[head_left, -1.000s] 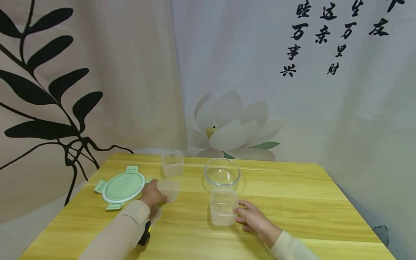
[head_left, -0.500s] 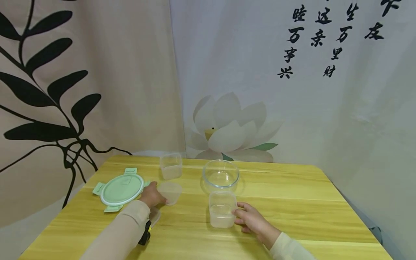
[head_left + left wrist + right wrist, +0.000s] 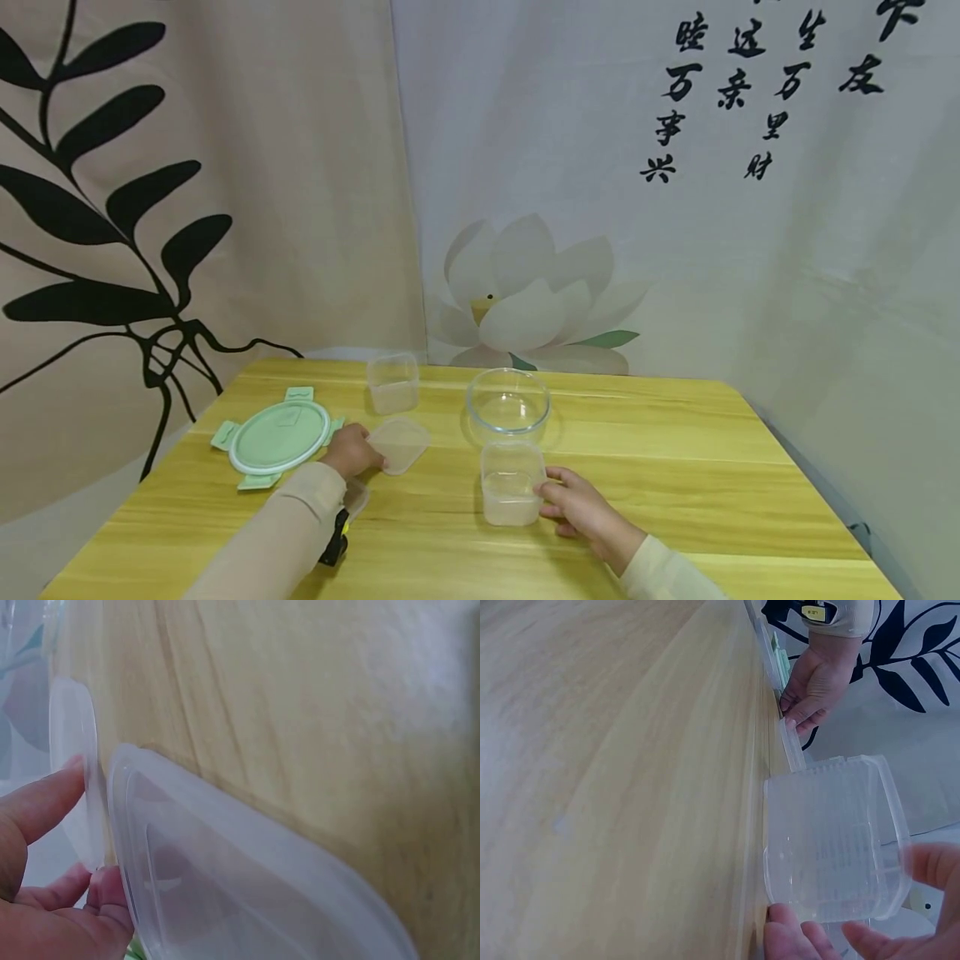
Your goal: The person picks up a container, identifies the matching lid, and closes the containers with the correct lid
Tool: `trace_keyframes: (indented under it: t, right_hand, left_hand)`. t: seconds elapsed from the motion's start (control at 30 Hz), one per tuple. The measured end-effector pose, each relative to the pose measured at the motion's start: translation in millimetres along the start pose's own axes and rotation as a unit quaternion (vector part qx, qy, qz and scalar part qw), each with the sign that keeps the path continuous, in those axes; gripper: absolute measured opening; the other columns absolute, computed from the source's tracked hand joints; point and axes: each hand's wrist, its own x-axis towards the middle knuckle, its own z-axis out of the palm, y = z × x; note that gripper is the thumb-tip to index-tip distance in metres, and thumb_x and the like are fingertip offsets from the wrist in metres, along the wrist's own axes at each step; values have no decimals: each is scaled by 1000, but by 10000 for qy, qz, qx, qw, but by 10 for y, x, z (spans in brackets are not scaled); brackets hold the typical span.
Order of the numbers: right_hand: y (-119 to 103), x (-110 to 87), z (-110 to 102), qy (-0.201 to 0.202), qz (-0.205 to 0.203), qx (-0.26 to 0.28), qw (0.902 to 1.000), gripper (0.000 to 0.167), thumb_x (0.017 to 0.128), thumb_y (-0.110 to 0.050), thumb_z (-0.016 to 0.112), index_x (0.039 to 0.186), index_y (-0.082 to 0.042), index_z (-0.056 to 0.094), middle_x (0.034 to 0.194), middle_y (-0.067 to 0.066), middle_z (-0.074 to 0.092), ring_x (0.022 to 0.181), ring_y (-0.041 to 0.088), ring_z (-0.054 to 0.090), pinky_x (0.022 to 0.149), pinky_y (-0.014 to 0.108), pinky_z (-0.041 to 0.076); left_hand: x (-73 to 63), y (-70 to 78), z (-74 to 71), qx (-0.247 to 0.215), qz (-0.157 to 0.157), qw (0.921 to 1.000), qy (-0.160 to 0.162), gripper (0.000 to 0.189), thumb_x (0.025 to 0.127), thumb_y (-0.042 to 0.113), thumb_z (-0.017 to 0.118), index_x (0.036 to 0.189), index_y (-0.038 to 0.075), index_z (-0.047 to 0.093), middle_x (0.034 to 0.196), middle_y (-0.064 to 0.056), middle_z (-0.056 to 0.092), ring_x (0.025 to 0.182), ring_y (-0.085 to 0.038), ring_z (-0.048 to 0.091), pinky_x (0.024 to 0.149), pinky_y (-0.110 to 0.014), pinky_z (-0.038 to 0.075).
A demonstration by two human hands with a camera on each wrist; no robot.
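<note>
My left hand pinches the edge of a clear plastic lid, thumb on one face and fingers at its lower edge in the left wrist view. A second clear lid lies close by, partly behind the left wrist in the head view. With thumb and fingers, my right hand holds the right side of a clear square plastic container on the table. Its thumb touches the container's rim in the right wrist view. Directly behind this container stands a round glass bowl.
A round green lid with side flaps lies left of my left hand. Another clear container stands near the back of the wooden table. A printed curtain hangs behind the table's far edge.
The clear lid in my left hand has turned and shifted slightly right. My right hand and the container stay in place; the head view has shifted a little.
</note>
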Motion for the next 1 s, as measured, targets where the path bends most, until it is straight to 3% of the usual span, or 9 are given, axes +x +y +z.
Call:
trace_keyframes:
  t: [0.23, 0.53, 1.0]
  right_hand:
    - [-7, -1, 1, -20, -17, -10, 10000, 60, 94, -25, 55, 140, 8, 36, 119, 17, 57, 94, 25, 57, 68, 32, 49]
    - [-3, -6, 0, -12, 21, -146, 9999, 60, 94, -26, 55, 140, 7, 36, 115, 16, 60, 95, 25, 59, 69, 32, 51]
    - [-10, -8, -15, 34, 69, -196, 9998, 61, 95, -28, 55, 141, 7, 36, 115, 16, 61, 96, 25, 60, 70, 34, 51]
  left_hand:
    - [32, -36, 29, -515, 91, 9986, 97, 53, 65, 0, 83, 102, -14, 49, 91, -23, 57, 81, -31, 54, 72, -41, 48]
    - [32, -21, 31, -672, 209, 9973, 194, 50, 61, -8, 79, 98, -11, 45, 91, -23, 56, 86, -34, 55, 81, -47, 48]
    - [38, -14, 28, -1017, 277, 9941, 252, 61, 58, -16, 67, 112, -12, 38, 102, -32, 55, 93, -40, 55, 78, -46, 51]
